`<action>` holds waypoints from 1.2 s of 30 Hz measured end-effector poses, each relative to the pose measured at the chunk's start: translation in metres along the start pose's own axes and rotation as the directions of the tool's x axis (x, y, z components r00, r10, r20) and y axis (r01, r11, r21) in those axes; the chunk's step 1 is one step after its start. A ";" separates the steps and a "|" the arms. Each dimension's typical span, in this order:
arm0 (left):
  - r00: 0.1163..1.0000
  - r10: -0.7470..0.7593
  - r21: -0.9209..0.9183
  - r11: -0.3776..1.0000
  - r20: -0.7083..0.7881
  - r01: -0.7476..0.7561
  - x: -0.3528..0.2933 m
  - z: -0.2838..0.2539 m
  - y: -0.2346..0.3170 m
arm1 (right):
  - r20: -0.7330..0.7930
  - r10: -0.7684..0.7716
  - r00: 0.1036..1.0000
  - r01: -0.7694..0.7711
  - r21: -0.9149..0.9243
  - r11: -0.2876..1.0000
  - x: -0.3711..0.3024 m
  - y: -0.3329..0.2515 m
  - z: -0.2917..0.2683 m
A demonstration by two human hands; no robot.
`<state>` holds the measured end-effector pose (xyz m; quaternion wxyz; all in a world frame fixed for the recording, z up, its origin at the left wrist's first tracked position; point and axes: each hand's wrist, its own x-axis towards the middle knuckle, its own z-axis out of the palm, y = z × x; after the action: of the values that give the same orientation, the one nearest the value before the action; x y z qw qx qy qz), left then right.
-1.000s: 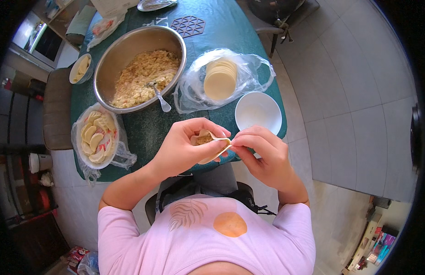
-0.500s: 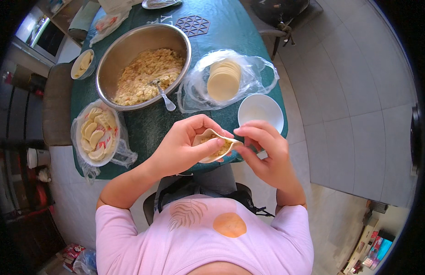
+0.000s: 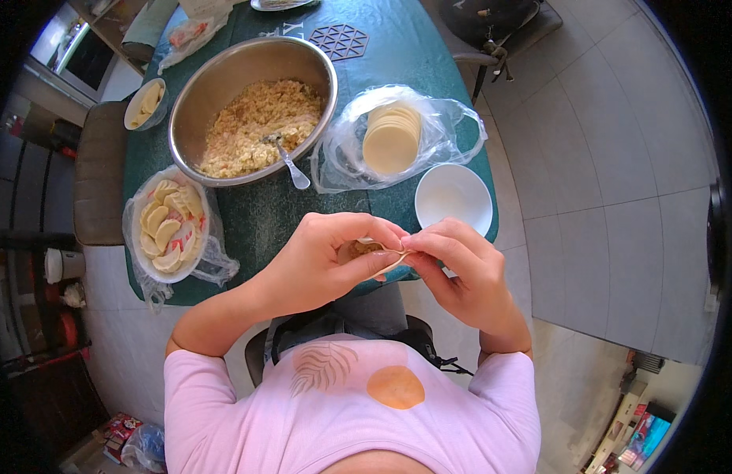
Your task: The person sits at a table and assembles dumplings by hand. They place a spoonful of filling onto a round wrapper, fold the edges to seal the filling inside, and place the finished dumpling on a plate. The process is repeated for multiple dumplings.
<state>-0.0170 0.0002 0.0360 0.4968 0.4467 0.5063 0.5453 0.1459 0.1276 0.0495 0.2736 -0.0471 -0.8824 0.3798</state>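
A half-folded dumpling (image 3: pixel 391 264) with filling showing inside is held between my two hands over the table's front edge. My left hand (image 3: pixel 334 251) cups it, thumb on the near side and fingers behind. At its right end, the fingertips of my right hand (image 3: pixel 461 268) pinch the wrapper's edges together. Ahead of my hands is a white bowl (image 3: pixel 453 207). A stack of round dumpling wrappers (image 3: pixel 392 146) lies on a clear plastic bag (image 3: pixel 342 154). A large steel bowl (image 3: pixel 184 138) holds crumbly filling (image 3: pixel 259 122), with a spoon (image 3: pixel 295 170) resting in it.
Several folded dumplings (image 3: pixel 167 231) lie on a plate wrapped in plastic (image 3: pixel 216 257) at the left. Behind it is a small bowl (image 3: pixel 147 118) of pale pieces. A dark lattice trivet (image 3: pixel 340 42) lies on the green tablecloth (image 3: pixel 295 213). One chair (image 3: pixel 105 178) stands at the left.
The wrapper's opening has narrowed as its edges came together. My right fingers have moved left and closed onto its right end, nearer my left fingertips.
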 end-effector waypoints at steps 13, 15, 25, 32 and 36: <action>0.989 -0.087 -0.146 0.987 -0.117 0.069 -0.003 -0.002 0.000 | 0.125 -0.033 0.992 0.039 -0.050 0.998 0.017 -0.007 -0.010; 0.988 -0.064 -0.138 0.989 -0.141 0.045 -0.003 -0.001 0.000 | 0.155 -0.111 0.982 0.125 -0.085 0.989 0.020 -0.005 -0.011; 0.990 -0.011 -0.214 0.977 -0.144 -0.021 -0.004 -0.002 0.000 | 0.138 -0.171 0.976 0.188 -0.128 0.974 0.021 -0.002 -0.006; 0.988 -0.083 -0.262 0.964 -0.132 0.045 -0.004 -0.008 -0.006 | 0.132 0.015 0.991 -0.016 0.003 1.000 0.024 -0.006 -0.005; 0.992 -0.092 -0.280 0.958 -0.089 0.063 -0.004 -0.006 -0.005 | 0.215 -0.152 0.965 0.163 -0.034 0.986 0.029 -0.002 -0.011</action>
<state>-0.0224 -0.0045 0.0304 0.5489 0.3246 0.4670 0.6126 0.1275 0.1415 0.0694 0.2060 0.0571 -0.9170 0.3367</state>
